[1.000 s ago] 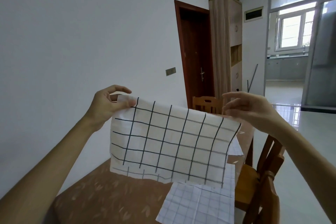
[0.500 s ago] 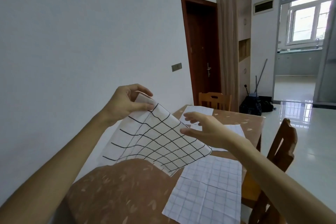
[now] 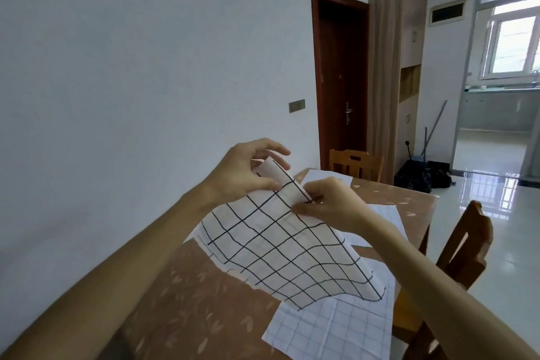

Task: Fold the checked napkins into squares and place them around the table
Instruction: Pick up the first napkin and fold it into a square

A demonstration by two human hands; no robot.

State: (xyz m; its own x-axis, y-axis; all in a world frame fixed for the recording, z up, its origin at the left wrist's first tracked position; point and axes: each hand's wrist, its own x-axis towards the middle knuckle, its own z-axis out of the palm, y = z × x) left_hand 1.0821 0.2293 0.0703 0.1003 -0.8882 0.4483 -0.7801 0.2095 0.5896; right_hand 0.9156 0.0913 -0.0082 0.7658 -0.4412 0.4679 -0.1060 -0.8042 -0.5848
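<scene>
A white napkin with bold black checks (image 3: 280, 248) hangs folded over above the brown table (image 3: 181, 301). My left hand (image 3: 245, 172) pinches its top corner between thumb and fingers. My right hand (image 3: 330, 204) pinches the same top edge right beside it, the two hands almost touching. The napkin's lower end droops toward the tabletop. Below it lies a flat napkin with fine pale checks (image 3: 336, 327). More white napkins (image 3: 327, 175) lie farther back on the table.
A wall runs along the table's left side. One wooden chair (image 3: 464, 254) stands at the right edge, another (image 3: 355, 164) at the far end. Beyond are a dark door, a tall cabinet, and a shiny tiled floor on the right.
My right hand moved up and left to join the left hand at the napkin's top corner. The napkin now hangs doubled over from that corner. The view tilted down.
</scene>
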